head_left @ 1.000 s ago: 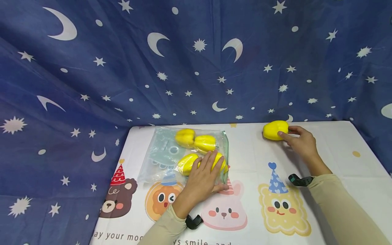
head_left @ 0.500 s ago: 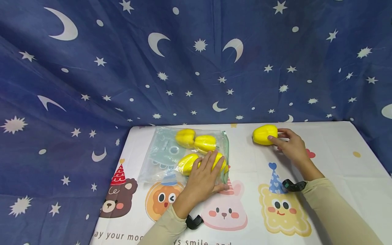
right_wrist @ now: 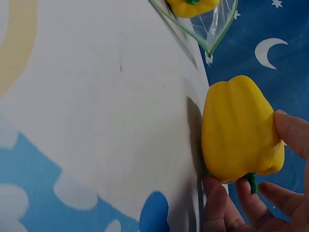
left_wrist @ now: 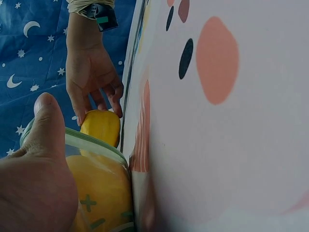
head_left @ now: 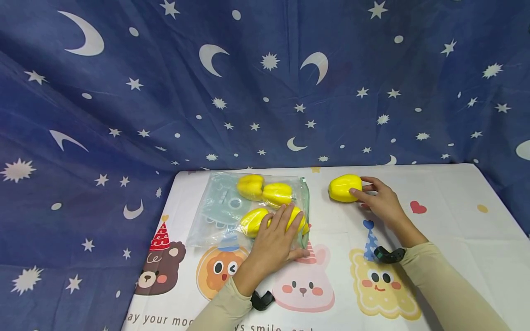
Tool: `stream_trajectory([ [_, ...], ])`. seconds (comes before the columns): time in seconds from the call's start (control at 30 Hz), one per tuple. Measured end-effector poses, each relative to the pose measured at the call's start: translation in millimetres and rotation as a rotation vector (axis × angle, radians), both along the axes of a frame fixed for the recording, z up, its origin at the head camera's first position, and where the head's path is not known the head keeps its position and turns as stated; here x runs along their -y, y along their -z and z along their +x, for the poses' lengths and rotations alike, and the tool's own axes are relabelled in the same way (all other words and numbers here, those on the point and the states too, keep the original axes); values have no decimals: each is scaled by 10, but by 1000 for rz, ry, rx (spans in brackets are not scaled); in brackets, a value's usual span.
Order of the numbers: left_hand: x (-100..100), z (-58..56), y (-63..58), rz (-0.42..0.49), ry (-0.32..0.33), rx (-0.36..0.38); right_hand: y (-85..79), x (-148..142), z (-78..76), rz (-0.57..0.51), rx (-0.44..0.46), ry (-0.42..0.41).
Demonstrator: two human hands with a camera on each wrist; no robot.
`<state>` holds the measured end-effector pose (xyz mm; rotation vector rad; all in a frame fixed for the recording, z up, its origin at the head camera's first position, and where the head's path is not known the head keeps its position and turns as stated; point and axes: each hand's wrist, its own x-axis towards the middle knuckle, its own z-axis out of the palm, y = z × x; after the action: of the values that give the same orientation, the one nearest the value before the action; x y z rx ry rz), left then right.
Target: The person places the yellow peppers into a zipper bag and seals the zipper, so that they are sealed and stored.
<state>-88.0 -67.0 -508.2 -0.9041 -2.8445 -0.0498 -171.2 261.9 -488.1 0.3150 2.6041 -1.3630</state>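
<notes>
A yellow bell pepper [head_left: 344, 188] with a green stem [right_wrist: 251, 183] is gripped by my right hand [head_left: 385, 204], thumb on one side and fingers around the stem end. To its left lies a clear zip bag [head_left: 198, 230] with a green zip edge [head_left: 305, 197] and a pale green print. Several yellow peppers are inside, two of them at the back [head_left: 277, 193]. My left hand [head_left: 273, 243] rests on the bag with fingers spread over the front peppers [head_left: 253, 223], partly hiding them. In the left wrist view its thumb [left_wrist: 46, 125] stands by the bag's mouth.
The white tablecloth [head_left: 455, 202] carries printed cartoon animals and lettering. A blue curtain [head_left: 265, 138] with moons and stars rises behind the table's back edge and along the left side. Black wrist devices [head_left: 389, 255] sit at both cuffs.
My right hand has moved left with the pepper, bringing it closer to the bag and slightly nearer the front. The left hand and the bag have stayed where they were.
</notes>
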Motion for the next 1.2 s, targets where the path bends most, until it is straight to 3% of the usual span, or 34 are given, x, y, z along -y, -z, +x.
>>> stream_trajectory([
  [0.3, -6, 1, -17, -11, -3, 13, -30, 133, 33, -72, 10, -34],
  [0.57, -3, -6, -8, -16, -8, 48, -37, 267, 61, -66, 38, -59],
  [0.9, 2, 4, -10, -3, -9, 49, 43, 448, 91, -152, 92, -67],
  [1.2, 11, -9, -11, 17, 3, 33, 51, 588, 92, -142, 102, -89],
])
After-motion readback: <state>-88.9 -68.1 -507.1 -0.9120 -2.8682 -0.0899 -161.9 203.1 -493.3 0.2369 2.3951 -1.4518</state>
